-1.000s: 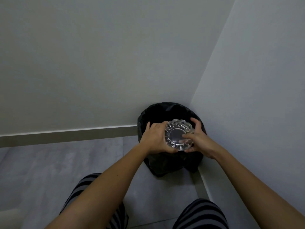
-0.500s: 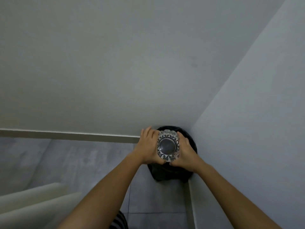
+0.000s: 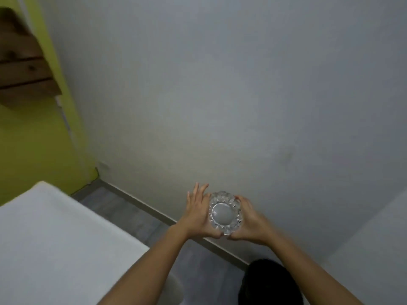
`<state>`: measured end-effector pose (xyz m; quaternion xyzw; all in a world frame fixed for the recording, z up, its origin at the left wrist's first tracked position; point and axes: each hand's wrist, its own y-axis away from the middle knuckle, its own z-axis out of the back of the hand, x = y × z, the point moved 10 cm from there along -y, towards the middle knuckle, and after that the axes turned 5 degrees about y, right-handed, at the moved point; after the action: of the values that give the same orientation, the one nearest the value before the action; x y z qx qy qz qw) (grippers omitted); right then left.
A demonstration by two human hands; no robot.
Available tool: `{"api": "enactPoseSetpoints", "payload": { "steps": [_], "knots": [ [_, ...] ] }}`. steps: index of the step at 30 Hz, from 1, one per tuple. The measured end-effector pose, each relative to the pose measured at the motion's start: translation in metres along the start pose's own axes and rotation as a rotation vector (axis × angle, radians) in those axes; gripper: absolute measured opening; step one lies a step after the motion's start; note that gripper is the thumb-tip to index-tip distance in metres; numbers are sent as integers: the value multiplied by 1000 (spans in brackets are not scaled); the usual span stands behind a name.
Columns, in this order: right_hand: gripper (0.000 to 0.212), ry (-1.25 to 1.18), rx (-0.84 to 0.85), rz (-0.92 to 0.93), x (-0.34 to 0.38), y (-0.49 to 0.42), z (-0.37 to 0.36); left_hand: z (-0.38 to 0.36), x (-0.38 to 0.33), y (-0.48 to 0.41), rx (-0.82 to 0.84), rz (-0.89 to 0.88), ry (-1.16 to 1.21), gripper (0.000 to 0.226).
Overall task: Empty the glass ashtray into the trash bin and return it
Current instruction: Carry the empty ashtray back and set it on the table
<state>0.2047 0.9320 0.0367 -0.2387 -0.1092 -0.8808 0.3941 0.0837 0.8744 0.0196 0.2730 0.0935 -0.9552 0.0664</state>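
Observation:
The cut-glass ashtray [image 3: 224, 213] is held up in front of the grey wall, its round base facing me. My left hand [image 3: 197, 213] presses flat against its left side with the fingers stretched upward. My right hand [image 3: 248, 223] cups its right side and lower edge. The black trash bin [image 3: 267, 282] stands on the floor in the corner, well below the ashtray and between my forearms; only its upper part shows.
A white table [image 3: 55, 249] fills the lower left. A grey tiled floor [image 3: 123, 210] runs along the skirting of the wall. A yellow-green wall [image 3: 33, 139] with brown wooden boards [image 3: 22, 62] stands at the far left.
The ashtray has come up and away from over the bin, still between both hands. My view has swung up and to the left, so the white table and yellow-green wall now show.

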Motion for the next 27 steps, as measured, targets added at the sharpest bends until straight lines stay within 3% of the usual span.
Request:
{"api": "enactPoseSetpoints", "payload": {
  "steps": [5, 10, 14, 20, 27],
  "knots": [
    [130, 191, 66, 316, 166, -28, -15, 133, 53, 93, -191, 191, -111, 118],
    [121, 302, 127, 607, 314, -25, -82, 214, 117, 217, -309, 442, -202, 116],
    [126, 288, 228, 764, 427, -1, -146, 268, 159, 331, -436, 606, -217, 107],
    [130, 201, 412, 965, 579, 88, -263, 312, 212, 529, -484, 864, -252, 116],
    [130, 169, 573, 1088, 691, 201, -392, 309, 253, 725, -486, 1082, -201, 111]
  ]
}}
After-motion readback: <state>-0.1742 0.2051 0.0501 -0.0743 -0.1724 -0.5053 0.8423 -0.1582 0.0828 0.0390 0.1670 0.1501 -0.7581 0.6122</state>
